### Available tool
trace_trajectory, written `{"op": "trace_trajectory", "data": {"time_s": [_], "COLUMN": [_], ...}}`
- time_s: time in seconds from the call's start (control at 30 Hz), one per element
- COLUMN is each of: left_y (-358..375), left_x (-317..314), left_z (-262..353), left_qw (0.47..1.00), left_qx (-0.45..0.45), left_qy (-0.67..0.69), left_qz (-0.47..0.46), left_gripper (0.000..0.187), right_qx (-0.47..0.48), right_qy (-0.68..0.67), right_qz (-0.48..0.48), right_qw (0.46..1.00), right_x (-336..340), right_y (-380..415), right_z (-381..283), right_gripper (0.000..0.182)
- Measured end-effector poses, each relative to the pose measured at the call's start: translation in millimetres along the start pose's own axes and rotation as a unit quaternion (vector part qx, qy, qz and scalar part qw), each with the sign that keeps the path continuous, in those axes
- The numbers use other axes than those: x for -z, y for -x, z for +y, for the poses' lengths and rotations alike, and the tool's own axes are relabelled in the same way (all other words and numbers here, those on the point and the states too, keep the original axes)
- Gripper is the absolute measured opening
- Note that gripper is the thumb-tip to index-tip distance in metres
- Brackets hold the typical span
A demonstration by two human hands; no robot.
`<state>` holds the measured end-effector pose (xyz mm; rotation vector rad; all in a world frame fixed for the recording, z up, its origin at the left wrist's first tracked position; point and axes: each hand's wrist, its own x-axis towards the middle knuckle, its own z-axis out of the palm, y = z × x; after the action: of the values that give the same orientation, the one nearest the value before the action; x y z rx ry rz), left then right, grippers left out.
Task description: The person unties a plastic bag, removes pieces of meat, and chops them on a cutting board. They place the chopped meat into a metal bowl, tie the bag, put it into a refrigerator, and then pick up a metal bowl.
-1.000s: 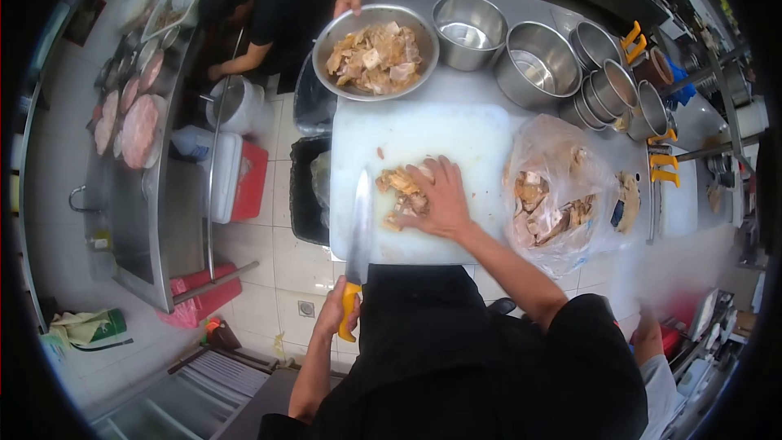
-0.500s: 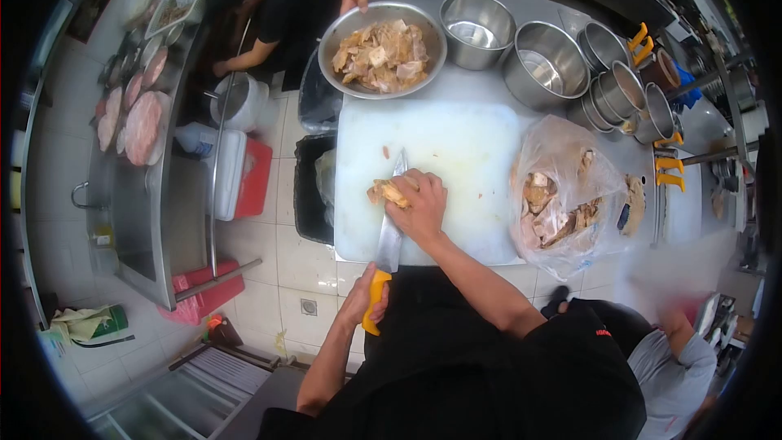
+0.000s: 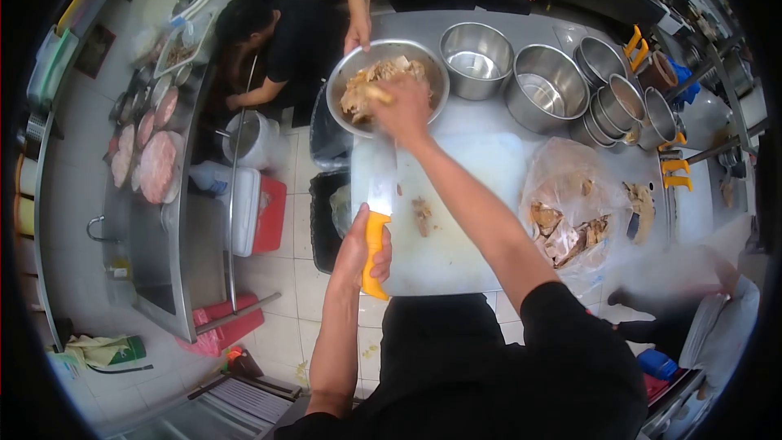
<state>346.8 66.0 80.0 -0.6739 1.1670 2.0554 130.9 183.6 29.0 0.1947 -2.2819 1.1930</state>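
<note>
The left hand (image 3: 356, 254) is wrapped round the yellow handle of the knife (image 3: 378, 220), its blade over the near left of the cutting board (image 3: 481, 187). The right hand (image 3: 405, 110), blurred, reaches into the meat (image 3: 355, 103) in the far steel bowl (image 3: 438, 73); its grip cannot be told.

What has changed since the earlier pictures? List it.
The right hand left the cutting board and went forward and left, into the metal bowl of meat; most of the pile went too, with scraps remaining. The knife moved forward. Unchanged: the left hand grips it; a co-worker's hand holds the bowl.
</note>
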Motion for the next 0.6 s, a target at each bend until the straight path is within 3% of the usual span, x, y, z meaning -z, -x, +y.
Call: {"op": "trace_trajectory", "data": {"time_s": [0.07, 0.13, 0.27, 0.4, 0.47, 0.6], "left_y": [4.6, 18.7, 40.5, 47.1, 45.2, 45.3], "left_x": [-3.7, 1.1, 33.6, 79.0, 95.2, 89.2], "left_z": [8.8, -0.2, -50.5, -113.9, -140.7, -164.1], "left_qw": [1.0, 0.999, 0.992, 0.983, 0.984, 0.991], "left_qx": [-0.001, -0.021, -0.019, -0.015, 0.023, 0.039], "left_qy": [-0.003, -0.031, -0.085, -0.127, -0.102, -0.048], "left_qz": [0.014, 0.039, 0.09, 0.128, 0.144, 0.118], "left_gripper": [0.068, 0.068, 0.07, 0.071, 0.071, 0.071], "right_qx": [-0.012, -0.039, 0.035, -0.055, -0.016, 0.092], "right_qy": [-0.001, 0.005, 0.007, -0.124, -0.09, 0.031], "right_qz": [-0.008, -0.095, -0.016, -0.025, -0.146, -0.239], "right_qw": [1.0, 0.995, 0.999, 0.99, 0.985, 0.966], "right_x": [-15.7, -25.1, -16.1, 69.5, 84.6, 81.8], "right_y": [-37.7, -58.1, -50.0, 50.8, 112.8, 156.2], "right_z": [14.3, 30.0, 40.5, 14.2, 40.1, 34.0], "right_gripper": [0.035, 0.036, 0.028, 0.012, 0.022, 0.035]}}
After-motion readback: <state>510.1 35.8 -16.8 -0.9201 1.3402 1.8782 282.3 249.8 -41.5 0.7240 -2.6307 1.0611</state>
